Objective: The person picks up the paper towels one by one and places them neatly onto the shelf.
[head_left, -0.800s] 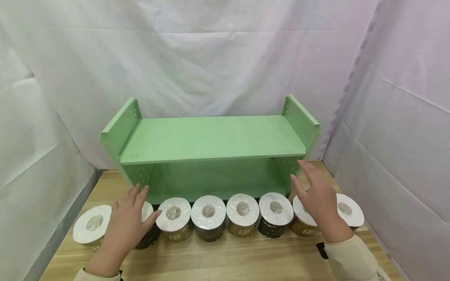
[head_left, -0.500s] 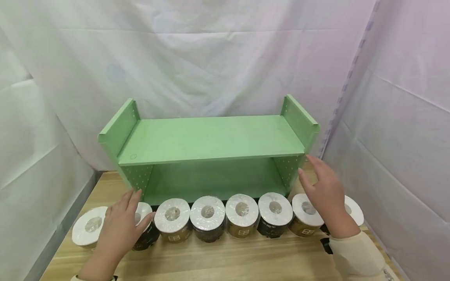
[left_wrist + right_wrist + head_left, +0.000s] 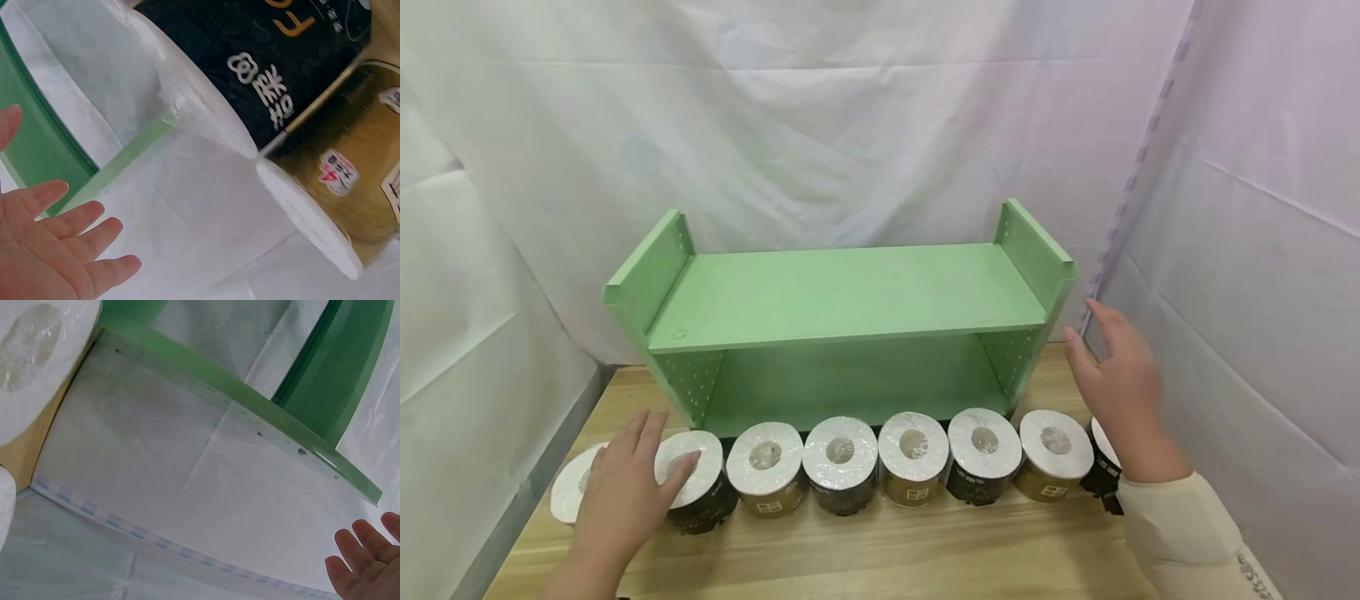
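A row of several wrapped toilet rolls stands upright on the wooden table in front of a green two-tier shelf [image 3: 850,292]; the wrappers show black or gold. My left hand [image 3: 625,492], fingers spread, hovers over the two leftmost rolls and partly hides the far-left roll [image 3: 567,493]. In the left wrist view, that hand [image 3: 56,244] has straight, apart fingers and holds nothing, with a black-wrapped roll [image 3: 269,69] and a gold-wrapped roll [image 3: 337,169] beside it. My right hand [image 3: 1123,379] is raised, relaxed and holding nothing, above the far-right roll [image 3: 1103,458], which it and the sleeve partly cover.
White cloth [image 3: 850,125] hangs behind the shelf, with more on both sides. The shelf's right side panel [image 3: 262,419] rises near the right hand in the right wrist view. Bare wooden tabletop [image 3: 880,558] shows in front of the rolls.
My right hand has moved right and up, away from the shelf's right side. My left hand has drifted left and slightly down, uncovering the second roll. The rolls stay in place.
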`<state>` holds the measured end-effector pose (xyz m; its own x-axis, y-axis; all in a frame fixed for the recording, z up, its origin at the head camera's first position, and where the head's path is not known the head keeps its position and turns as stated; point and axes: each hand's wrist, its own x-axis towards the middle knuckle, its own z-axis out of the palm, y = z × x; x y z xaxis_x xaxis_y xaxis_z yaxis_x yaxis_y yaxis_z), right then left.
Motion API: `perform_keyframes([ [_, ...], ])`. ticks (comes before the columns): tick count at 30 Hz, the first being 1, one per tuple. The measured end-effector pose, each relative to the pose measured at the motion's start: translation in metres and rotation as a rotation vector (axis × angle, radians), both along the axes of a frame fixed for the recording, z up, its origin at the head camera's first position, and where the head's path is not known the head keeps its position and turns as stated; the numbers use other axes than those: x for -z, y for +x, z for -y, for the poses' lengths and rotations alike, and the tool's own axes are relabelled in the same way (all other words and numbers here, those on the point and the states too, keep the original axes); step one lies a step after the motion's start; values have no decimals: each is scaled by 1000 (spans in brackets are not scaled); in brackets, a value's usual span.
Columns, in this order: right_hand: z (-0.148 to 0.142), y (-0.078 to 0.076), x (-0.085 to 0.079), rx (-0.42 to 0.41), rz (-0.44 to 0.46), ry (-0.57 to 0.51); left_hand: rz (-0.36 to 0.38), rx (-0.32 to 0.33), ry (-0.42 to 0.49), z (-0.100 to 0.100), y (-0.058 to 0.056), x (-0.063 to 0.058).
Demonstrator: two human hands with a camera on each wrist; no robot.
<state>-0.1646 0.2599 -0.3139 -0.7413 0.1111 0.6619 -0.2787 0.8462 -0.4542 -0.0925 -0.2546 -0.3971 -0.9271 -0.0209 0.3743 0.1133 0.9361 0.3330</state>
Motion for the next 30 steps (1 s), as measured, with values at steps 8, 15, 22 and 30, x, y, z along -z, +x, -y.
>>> perform_keyframes([
  [8, -6, -7, -12, 24, 67, -13, -28, -23, -3, 14, 4, 4],
  [15, -6, -15, -21, 2, 98, 6, -36, -60, -27, 30, 9, 12],
  [22, -6, -25, -30, 7, 100, -1, -51, -80, -19, 44, 10, 15],
  [30, -4, -34, -36, -2, 131, 2, 51, -127, -14, 57, 10, 15],
])
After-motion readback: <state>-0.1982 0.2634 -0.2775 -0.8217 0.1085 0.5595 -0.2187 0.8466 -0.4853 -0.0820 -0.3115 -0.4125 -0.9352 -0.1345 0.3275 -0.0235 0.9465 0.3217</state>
